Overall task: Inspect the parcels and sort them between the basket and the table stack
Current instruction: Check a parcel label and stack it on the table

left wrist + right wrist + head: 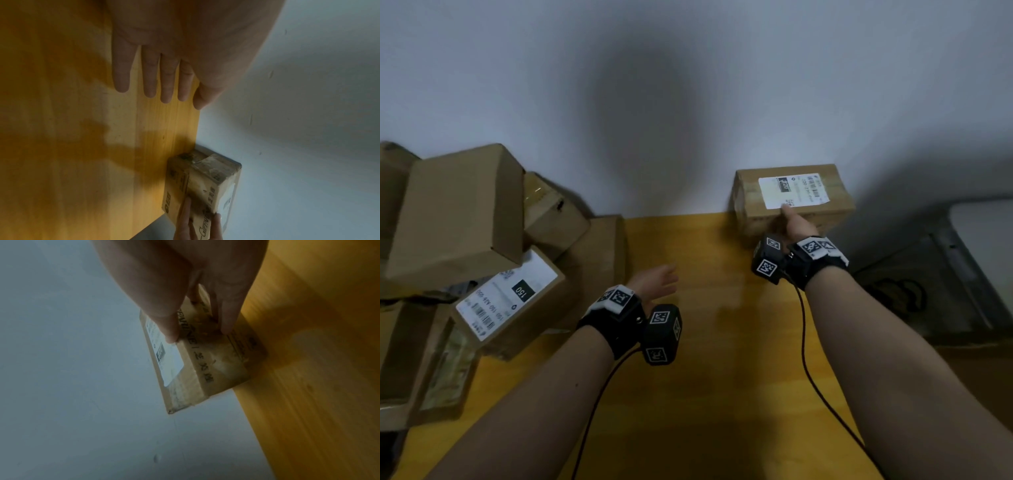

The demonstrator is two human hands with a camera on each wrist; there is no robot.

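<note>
A brown cardboard parcel (756,202) with a white shipping label (792,190) stands on the yellow table (705,377), at the back right against the wall. My right hand (789,219) grips its near side, thumb on the top edge by the label and fingers down the front face. The right wrist view shows the same hold on the parcel (216,363), as does the left wrist view of the parcel (205,175). My left hand (657,281) hovers open over the table's middle, fingers (149,78) straight and holding nothing.
Several cardboard parcels (458,212) lie heaped at the table's left, one with a white "150" label (510,301). A pale wall (688,102) runs behind the table. Past the right edge lie a dark grey frame (955,274) and a white surface (986,233).
</note>
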